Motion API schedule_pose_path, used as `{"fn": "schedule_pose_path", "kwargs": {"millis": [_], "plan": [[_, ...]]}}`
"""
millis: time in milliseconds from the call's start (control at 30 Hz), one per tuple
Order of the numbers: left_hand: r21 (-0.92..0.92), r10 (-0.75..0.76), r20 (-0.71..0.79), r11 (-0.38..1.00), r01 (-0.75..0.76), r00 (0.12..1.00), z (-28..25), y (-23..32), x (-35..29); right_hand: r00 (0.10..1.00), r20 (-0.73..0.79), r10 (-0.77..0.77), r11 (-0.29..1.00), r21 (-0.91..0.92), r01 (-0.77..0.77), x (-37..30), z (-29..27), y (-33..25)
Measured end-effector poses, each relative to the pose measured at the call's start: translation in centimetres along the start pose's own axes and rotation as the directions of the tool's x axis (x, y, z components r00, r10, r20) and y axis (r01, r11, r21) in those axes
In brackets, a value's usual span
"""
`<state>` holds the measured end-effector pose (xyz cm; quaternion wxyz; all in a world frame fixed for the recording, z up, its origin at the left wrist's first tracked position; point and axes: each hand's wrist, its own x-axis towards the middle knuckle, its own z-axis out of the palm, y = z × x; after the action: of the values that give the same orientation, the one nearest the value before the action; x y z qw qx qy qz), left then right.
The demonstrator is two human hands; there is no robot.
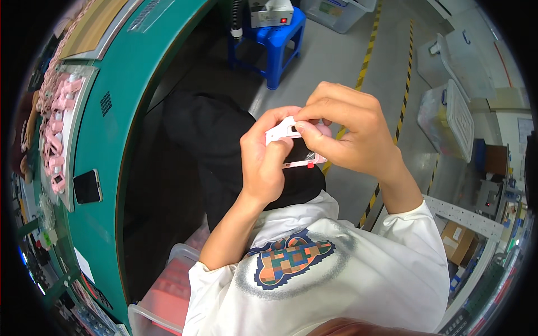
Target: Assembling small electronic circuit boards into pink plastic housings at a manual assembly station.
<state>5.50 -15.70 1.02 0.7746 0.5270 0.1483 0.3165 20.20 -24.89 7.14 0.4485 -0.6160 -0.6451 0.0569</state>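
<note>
A small pink-and-white handheld device (278,132) with a dark screen is held up above my lap. My left hand (259,159) grips its left side, the thumb lying across the front and the fingers behind. On its upper right, my right hand (353,127) is closed, thumb and index fingertip pinched together at the casing beside a dark opening. Whether a small part sits in that pinch is hidden by the fingers. A red tab (311,165) sticks out at the device's lower edge.
A green table (112,129) curves along the left, bearing a phone (87,186) and a tray (78,120) of pink devices. Ahead stands a blue stool (273,47) with a box on it. Clear plastic bins (448,120) line the right; another bin (162,302) is beside me.
</note>
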Motion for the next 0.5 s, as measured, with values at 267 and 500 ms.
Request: {"fn": "schedule_pose_path", "kwargs": {"millis": [267,500], "plan": [[0.424,0.143,-0.152,0.903,-0.066,0.978,-4.0,5.3,-2.5,0.943,-0.166,0.288,0.831,0.533,-0.16,-1.6,4.7,2.2],[0.866,0.54,-0.386,0.491,0.093,0.748,-14.5,21.8,-0.8,0.915,0.261,0.308,0.701,0.588,-0.404,-1.0,18.0,-0.1]]}}
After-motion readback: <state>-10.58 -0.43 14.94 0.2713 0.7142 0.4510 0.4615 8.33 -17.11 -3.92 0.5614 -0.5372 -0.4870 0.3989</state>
